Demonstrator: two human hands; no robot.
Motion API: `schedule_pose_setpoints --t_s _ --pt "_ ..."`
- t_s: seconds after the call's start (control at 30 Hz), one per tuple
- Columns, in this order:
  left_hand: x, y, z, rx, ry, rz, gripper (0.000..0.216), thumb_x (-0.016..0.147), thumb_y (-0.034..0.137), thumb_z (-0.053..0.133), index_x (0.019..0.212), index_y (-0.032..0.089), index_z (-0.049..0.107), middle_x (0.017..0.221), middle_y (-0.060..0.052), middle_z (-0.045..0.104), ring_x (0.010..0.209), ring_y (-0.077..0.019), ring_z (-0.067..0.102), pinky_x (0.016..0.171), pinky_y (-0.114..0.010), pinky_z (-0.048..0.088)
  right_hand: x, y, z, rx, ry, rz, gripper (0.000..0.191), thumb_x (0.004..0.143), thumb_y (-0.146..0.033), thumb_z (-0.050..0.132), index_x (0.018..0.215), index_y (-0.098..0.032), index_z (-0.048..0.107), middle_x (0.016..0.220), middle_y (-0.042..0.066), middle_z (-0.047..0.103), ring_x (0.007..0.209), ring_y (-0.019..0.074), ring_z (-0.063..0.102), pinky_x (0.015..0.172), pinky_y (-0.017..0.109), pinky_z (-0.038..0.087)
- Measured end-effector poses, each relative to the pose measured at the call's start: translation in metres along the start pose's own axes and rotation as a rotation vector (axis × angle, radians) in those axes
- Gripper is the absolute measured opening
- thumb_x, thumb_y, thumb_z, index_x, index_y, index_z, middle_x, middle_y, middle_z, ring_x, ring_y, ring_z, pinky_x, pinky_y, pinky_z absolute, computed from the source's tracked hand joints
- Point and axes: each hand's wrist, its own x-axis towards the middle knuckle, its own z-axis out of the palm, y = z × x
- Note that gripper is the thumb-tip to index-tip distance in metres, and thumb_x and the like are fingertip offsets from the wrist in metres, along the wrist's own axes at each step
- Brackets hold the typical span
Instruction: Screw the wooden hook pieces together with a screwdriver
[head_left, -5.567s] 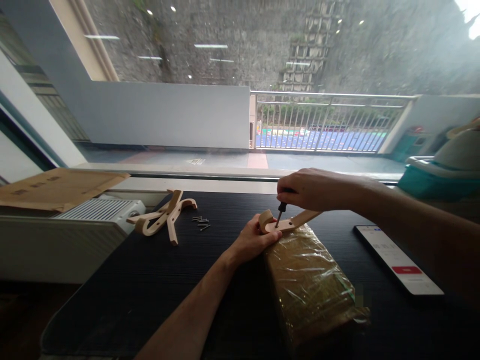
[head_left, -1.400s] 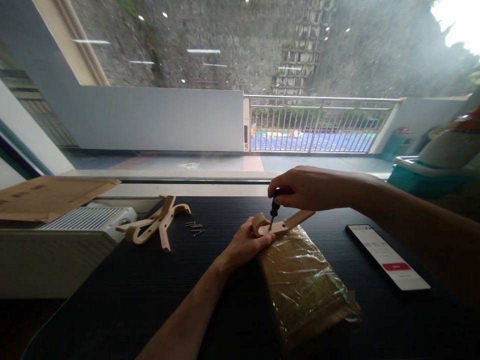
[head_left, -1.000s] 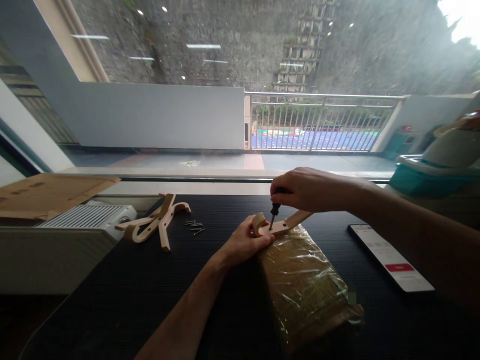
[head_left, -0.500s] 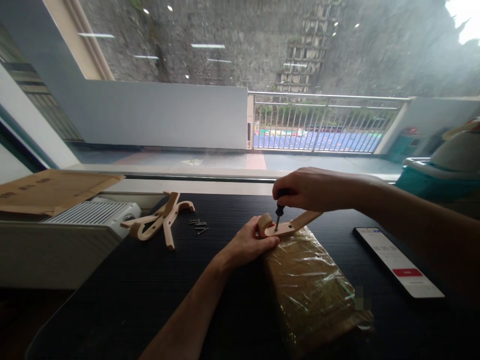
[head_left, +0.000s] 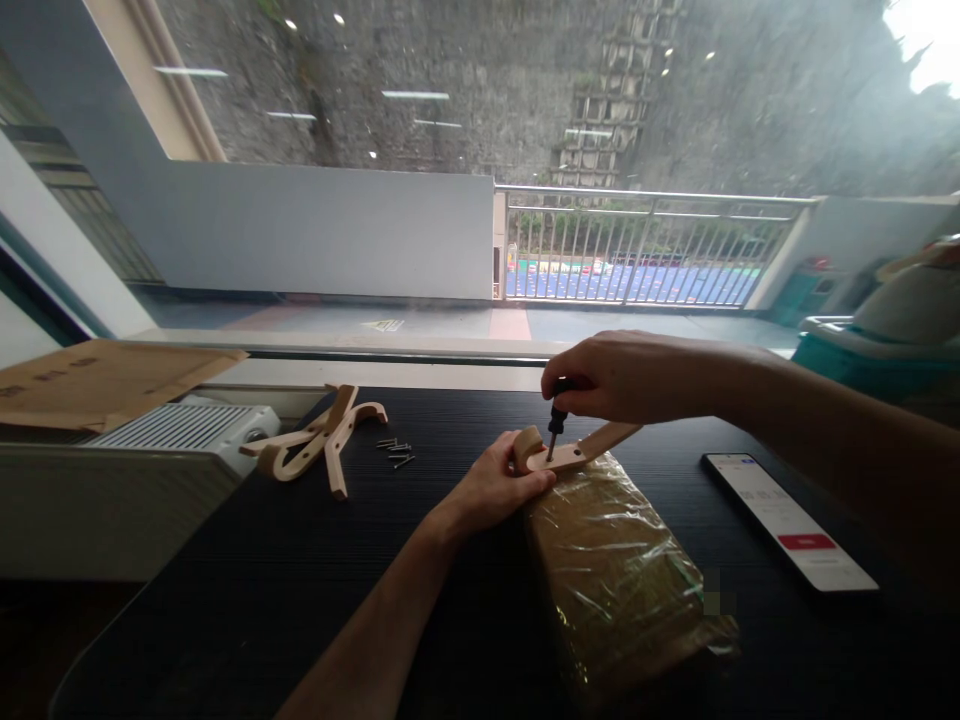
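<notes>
My right hand is closed around the black handle of a screwdriver. The screwdriver stands nearly upright, its tip down at a hole near the curled end of a pale wooden hook. That hook lies on the far end of a tape-wrapped cardboard box. Its angled arm rises to the right under my right hand. With my left hand, fingers wrapped round the curled end and thumb along the near edge, I grip the hook against the box. Whether a screw sits under the tip is too small to tell.
Several more wooden hooks lie in a pile at the back left of the black table. Several screws are beside them. A phone lies at the right. A white heater with a brown paper envelope stands left.
The whole view has shifted very slightly. Both hands, the screwdriver and the wooden hook keep the same places relative to each other.
</notes>
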Motion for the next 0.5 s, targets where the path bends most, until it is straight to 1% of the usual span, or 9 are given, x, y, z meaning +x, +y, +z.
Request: schedule_pose_setpoints --t_s 0.1,0.17,0.37,0.5 --pt "-0.001 0.001 0.0 0.0 0.001 -0.013 0.034 0.07 0.031 0.068 0.097 0.016 0.054 0.092 -0.003 0.059 0.084 -0.017 0.057 0.076 -0.028 0.044 0.0 0.0 -0.001 0.013 -0.019 -0.02 0.024 0.083 -0.032 0.047 0.089 -0.023 0.069 0.073 0.0 0.066 0.054 0.0092 0.047 0.053 0.025 0.028" --pt "-0.001 0.002 0.0 -0.01 -0.002 -0.027 0.035 0.07 0.031 0.068 0.098 0.016 0.054 0.093 -0.004 0.059 0.084 -0.0169 0.057 0.076 -0.028 0.044 0.0 0.001 0.002 0.014 0.003 -0.016 0.024 0.083 -0.032 0.047 0.088 -0.022 0.069 0.073 0.0 0.066 0.054 0.0091 0.047 0.053 0.024 0.029" --pt "-0.001 0.002 0.001 -0.016 0.005 -0.031 0.035 0.069 0.03 0.069 0.098 0.016 0.054 0.089 -0.003 0.058 0.083 -0.0166 0.057 0.075 -0.028 0.044 0.003 0.006 0.013 -0.005 0.082 0.064 0.032 0.086 -0.04 0.043 0.085 -0.02 0.068 0.069 0.002 0.065 0.056 0.0109 0.048 0.053 0.025 0.031" --pt "0.0 0.0 0.001 -0.006 0.002 -0.015 0.035 0.07 0.03 0.068 0.099 0.016 0.054 0.091 -0.003 0.059 0.084 -0.0169 0.057 0.076 -0.028 0.045 0.002 0.005 0.009 0.0 0.047 0.046 0.03 0.085 -0.04 0.045 0.086 -0.022 0.068 0.071 0.001 0.065 0.056 0.0108 0.049 0.052 0.025 0.03"
